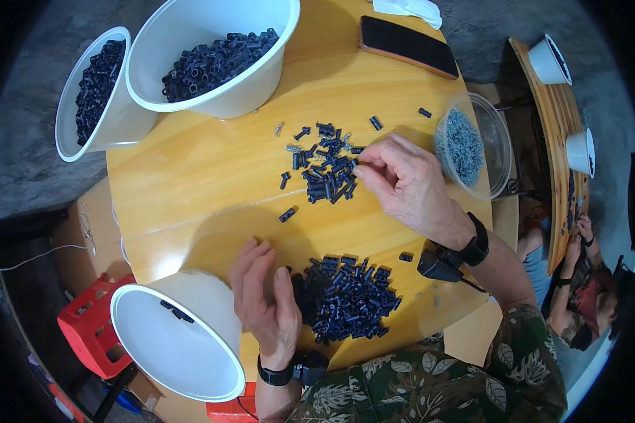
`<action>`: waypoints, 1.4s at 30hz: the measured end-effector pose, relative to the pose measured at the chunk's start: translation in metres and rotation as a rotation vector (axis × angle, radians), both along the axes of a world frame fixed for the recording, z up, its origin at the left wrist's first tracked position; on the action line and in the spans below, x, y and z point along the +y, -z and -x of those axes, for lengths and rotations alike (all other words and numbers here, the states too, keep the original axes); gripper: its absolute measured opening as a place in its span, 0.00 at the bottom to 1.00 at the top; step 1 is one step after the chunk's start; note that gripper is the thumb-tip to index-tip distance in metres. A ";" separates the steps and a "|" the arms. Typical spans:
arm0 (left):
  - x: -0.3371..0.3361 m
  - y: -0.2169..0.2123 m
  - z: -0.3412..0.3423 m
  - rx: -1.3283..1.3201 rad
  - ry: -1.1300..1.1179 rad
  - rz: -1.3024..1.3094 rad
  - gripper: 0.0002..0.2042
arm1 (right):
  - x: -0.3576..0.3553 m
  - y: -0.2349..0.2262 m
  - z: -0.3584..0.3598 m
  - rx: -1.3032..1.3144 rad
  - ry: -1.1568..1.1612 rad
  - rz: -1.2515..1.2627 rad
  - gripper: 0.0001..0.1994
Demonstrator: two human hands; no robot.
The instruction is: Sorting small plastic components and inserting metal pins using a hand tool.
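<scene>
My right hand (406,182) reaches over a small scatter of black plastic tubes (328,173) in the middle of the round wooden table (212,169); its fingertips are pinched together at the scatter's right edge, seemingly on one small piece. My left hand (264,299) lies edge-on near the table's front, fingers together, touching the left side of a bigger heap of black tubes (349,296). A white bucket (173,335) tilts at the table's edge just left of that hand, with a couple of black pieces inside.
Two white buckets (212,53) (95,88) holding black tubes stand at the back left. A clear tub of small grey screws (466,144) sits right, a dark phone (408,46) behind it. A red stool (88,324) is below left. Another person (578,282) works at a second table (554,141).
</scene>
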State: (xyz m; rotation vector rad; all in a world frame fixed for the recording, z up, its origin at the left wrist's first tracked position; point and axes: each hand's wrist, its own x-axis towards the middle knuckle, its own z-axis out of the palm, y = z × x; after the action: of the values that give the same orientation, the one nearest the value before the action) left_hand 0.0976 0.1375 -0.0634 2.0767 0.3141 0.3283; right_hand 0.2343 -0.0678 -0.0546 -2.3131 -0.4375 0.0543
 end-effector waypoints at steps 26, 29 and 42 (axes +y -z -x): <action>0.002 -0.003 -0.001 0.012 0.009 -0.028 0.07 | -0.004 -0.031 0.015 0.337 -0.254 -0.728 0.09; 0.001 -0.003 -0.001 0.008 0.004 -0.039 0.07 | -0.003 -0.043 0.016 0.277 -0.332 -0.589 0.08; 0.001 -0.003 -0.001 0.003 -0.002 -0.051 0.07 | -0.001 -0.029 0.021 1.155 -0.043 -1.218 0.07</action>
State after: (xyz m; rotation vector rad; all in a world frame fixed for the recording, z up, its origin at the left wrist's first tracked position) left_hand 0.0985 0.1382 -0.0601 2.1270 0.3132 0.3373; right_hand 0.2135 -0.0688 -0.0259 -0.8158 0.1118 0.8337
